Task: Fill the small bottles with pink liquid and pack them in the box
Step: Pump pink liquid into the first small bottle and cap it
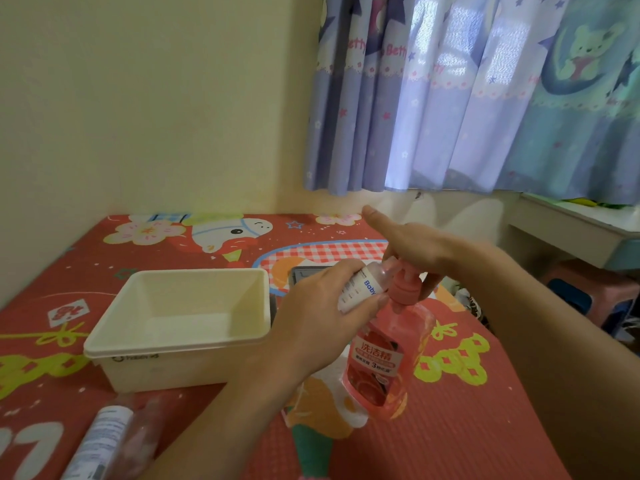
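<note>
Fingers [360, 306] of left hand [311, 317] grip small bottle [360, 287] at pump bottle [388, 358] spout.

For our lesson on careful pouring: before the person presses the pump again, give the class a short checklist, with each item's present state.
1. Small bottle held firmly by the left hand: ok.
2. Bottle mouth right at the pump spout: cannot tell, the fingers hide the join.
3. Right hand on the head of the pink pump bottle: ok.
4. Pump bottle upright on the mat: ok.
5. White box open and beside the work: ok.
6. Liquid level in the small bottle: cannot tell.
</note>
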A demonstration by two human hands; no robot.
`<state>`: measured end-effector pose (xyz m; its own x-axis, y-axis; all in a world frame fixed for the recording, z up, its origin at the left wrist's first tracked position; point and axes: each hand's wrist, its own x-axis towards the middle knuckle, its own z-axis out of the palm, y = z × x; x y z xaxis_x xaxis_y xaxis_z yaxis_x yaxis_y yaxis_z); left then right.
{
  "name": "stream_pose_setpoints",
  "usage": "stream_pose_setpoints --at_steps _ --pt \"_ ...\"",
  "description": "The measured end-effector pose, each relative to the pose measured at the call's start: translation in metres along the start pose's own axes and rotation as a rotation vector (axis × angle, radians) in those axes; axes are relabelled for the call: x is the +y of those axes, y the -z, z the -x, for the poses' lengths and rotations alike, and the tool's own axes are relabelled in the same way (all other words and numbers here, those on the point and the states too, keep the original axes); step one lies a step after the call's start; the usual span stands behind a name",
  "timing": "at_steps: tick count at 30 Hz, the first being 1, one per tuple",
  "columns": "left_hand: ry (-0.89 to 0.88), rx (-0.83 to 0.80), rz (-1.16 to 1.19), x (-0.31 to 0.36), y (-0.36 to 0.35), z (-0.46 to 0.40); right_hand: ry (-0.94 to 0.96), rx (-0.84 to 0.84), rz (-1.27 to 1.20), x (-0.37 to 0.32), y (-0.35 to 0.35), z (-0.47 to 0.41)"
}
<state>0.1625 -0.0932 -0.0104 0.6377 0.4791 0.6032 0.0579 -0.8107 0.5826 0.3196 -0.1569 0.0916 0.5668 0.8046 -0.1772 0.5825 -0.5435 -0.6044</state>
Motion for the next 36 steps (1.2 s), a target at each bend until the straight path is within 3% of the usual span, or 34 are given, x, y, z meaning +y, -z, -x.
stream_pose_setpoints --at_steps 2,7,13,20,26,33,36 --pt "-0.015 0.02 -0.027 0.0 0.001 -0.001 0.001 0.002 -0.005 -0.001 0.0 0.0" --pt "0.006 -0.002 -0.04 -0.005 -0.002 0.002 0.074 0.193 0.062 0.005 -0.013 -0.005" --pt "0.02 0.009 0.038 -0.003 -0.002 0.001 -0.019 0.029 -0.015 -0.001 0.0 -0.001" --pt "0.026 -0.014 -0.05 -0.003 -0.002 0.002 0.066 0.219 0.062 0.006 -0.014 -0.006" --pt "0.024 0.006 0.045 -0.002 -0.001 0.002 -0.029 -0.003 -0.009 -0.003 0.0 0.001" --pt "0.044 -0.019 -0.017 -0.003 -0.002 0.003 0.039 0.216 0.066 0.005 -0.015 -0.005" --pt "0.047 -0.023 0.012 0.0 -0.001 0.002 0.002 0.127 0.019 0.002 -0.008 -0.002"
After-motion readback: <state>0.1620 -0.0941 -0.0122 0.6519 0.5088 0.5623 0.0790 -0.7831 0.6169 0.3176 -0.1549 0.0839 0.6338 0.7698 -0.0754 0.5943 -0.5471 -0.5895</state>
